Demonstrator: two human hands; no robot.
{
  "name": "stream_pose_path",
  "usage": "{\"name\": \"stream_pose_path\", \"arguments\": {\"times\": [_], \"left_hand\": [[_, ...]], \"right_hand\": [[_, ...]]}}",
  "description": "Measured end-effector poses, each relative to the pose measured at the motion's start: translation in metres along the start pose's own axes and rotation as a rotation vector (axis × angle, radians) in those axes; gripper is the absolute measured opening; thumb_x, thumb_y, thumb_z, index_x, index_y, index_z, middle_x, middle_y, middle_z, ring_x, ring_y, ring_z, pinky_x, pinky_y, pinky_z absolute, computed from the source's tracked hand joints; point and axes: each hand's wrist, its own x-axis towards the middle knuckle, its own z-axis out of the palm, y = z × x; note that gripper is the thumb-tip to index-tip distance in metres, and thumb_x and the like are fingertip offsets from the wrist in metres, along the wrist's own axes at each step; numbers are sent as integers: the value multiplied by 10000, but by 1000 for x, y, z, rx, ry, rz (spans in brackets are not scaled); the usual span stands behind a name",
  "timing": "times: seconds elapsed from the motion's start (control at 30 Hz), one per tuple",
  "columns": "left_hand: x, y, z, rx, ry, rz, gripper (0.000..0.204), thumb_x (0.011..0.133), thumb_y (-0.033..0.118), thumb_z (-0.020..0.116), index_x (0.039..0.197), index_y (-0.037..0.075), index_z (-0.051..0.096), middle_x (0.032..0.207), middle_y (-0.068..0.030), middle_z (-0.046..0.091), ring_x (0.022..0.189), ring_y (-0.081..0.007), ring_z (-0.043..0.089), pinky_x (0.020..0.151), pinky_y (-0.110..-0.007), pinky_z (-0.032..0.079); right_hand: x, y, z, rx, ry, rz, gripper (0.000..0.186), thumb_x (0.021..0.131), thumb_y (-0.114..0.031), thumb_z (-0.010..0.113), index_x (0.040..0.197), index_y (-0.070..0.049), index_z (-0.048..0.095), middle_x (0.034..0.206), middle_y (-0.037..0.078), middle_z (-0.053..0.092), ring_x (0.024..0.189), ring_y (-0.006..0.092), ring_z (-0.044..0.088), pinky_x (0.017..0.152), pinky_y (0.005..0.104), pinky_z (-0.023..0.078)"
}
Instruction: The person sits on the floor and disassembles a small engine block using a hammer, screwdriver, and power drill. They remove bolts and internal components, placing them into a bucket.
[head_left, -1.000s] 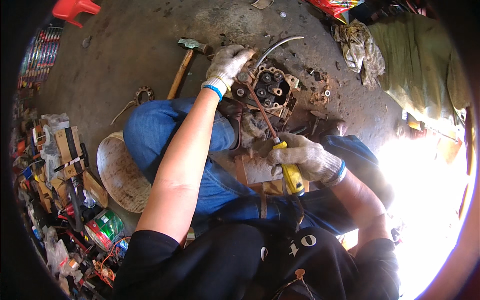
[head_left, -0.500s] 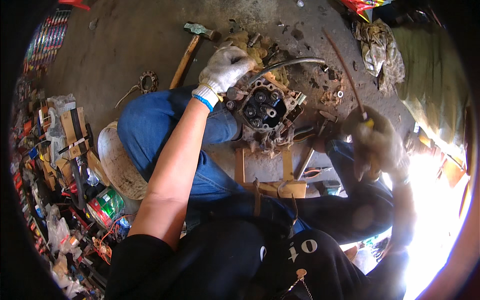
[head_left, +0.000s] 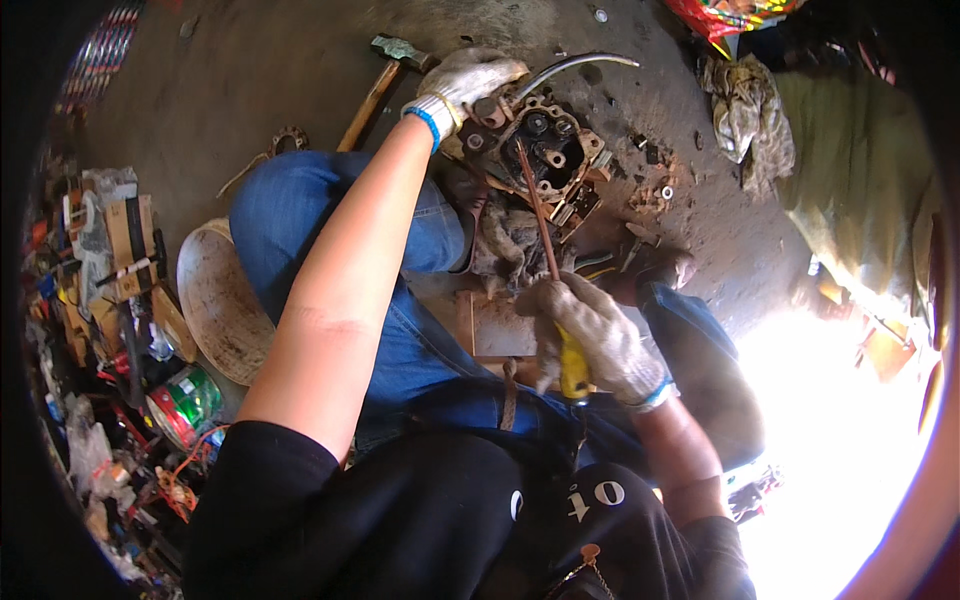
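A greasy metal gear housing (head_left: 497, 232) sits between my legs, its open cavity showing dark round gears (head_left: 537, 124). My left hand (head_left: 472, 78), in a white knit glove, is closed at the housing's far left edge, beside a curved grey hose (head_left: 575, 62). In my gloved right hand (head_left: 592, 335) is a long screwdriver (head_left: 574, 365) with a yellow handle and a rusty shaft. That shaft points away from me, its tip over the housing's opening; whether it touches a part inside I cannot tell.
A hammer (head_left: 370, 104) lies on the floor beyond my left knee. To the left stand a round tub (head_left: 215, 330) and piled parts with a green-red can (head_left: 187, 405). Small hardware, including a washer (head_left: 667, 192), lies right of the housing, near a crumpled cloth (head_left: 745, 110).
My right hand has swung in from the right, bringing the screwdriver over the housing. The housing has turned and shifted slightly, and my left hand has moved a little away from me.
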Motion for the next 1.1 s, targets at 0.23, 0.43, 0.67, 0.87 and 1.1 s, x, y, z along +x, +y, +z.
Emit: {"name": "stream_pose_path", "arguments": {"times": [0.23, 0.43, 0.67, 0.87, 1.1], "left_hand": [[-8, 5, 10, -16, 39, 28, 386, 895, 451, 711, 1096, 126, 770, 997, 4, 730, 904, -108, 618, 820, -274, 482], [5, -4, 14, 37, 54, 7, 402, 879, 478, 727, 1077, 131, 771, 984, 9, 735, 906, -106, 633, 830, -260, 490], [-6, 3, 17, -56, 38, 3, 425, 882, 489, 706, 1093, 124, 760, 953, -3, 725, 856, -143, 612, 819, -291, 479], [-23, 23, 10, 121, -25, -56, 434, 879, 514, 691, 1039, 116, 755, 838, 3, 669, 819, -141, 605, 765, -319, 477], [-40, 21, 15, 191, 60, 52, 360, 876, 475, 701, 1023, 154, 771, 770, 8, 710, 768, -135, 663, 777, -341, 535]], "right_hand": [[23, 22, 38, 3, 242, -2, 473, 1081, -396, 460, 1246, 20, 614, 1027, 89, 670, 859, 109, 629, 755, 248, 521], [46, 53, 43, -149, 232, -178, 441, 1067, -401, 498, 1247, -13, 608, 846, 30, 619, 687, 97, 569, 638, 247, 499], [50, 42, 51, -784, 373, -607, 439, 1058, -404, 505, 1278, -34, 591, 922, 54, 663, 807, 127, 612, 733, 291, 536], [24, -15, 20, 92, 65, 268, 520, 1057, -454, 410, 1138, -1, 650, 908, 81, 683, 669, 148, 596, 633, 316, 524], [17, -90, -52, -186, -191, 354, 541, 970, -382, 632, 1323, 22, 569, 1056, 175, 689, 723, 198, 689, 598, 328, 600]]}}
